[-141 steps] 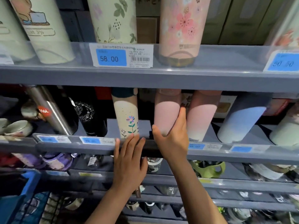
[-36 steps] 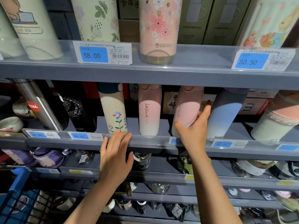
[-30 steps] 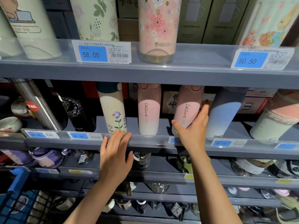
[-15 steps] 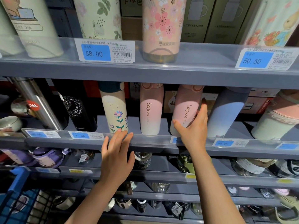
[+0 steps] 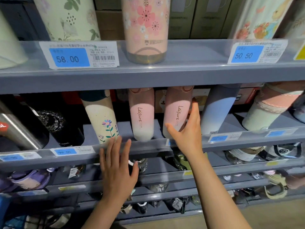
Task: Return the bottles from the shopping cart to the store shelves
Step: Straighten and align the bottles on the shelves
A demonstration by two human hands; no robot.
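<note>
Two pink bottles lettered "Leisure" stand side by side on the middle shelf (image 5: 231, 143). My right hand (image 5: 188, 134) holds the right pink bottle (image 5: 175, 109), thumb on its lower front and fingers up its right side. The left pink bottle (image 5: 142, 116) stands free beside it. My left hand (image 5: 117, 166) lies flat with spread fingers against the shelf's front rail, below a cream flowered bottle (image 5: 100, 116), and holds nothing.
A blue bottle (image 5: 217, 109) stands close to the right of my right hand. A black bottle (image 5: 57, 126) and a steel flask (image 5: 18, 129) stand at the left. Large flowered tumblers (image 5: 145, 27) fill the upper shelf. The blue cart's corner (image 5: 3, 210) shows at bottom left.
My right hand went from the left pink bottle to the right one and turned it, so its "Leisure" lettering now faces front. My left hand stayed on the rail.
</note>
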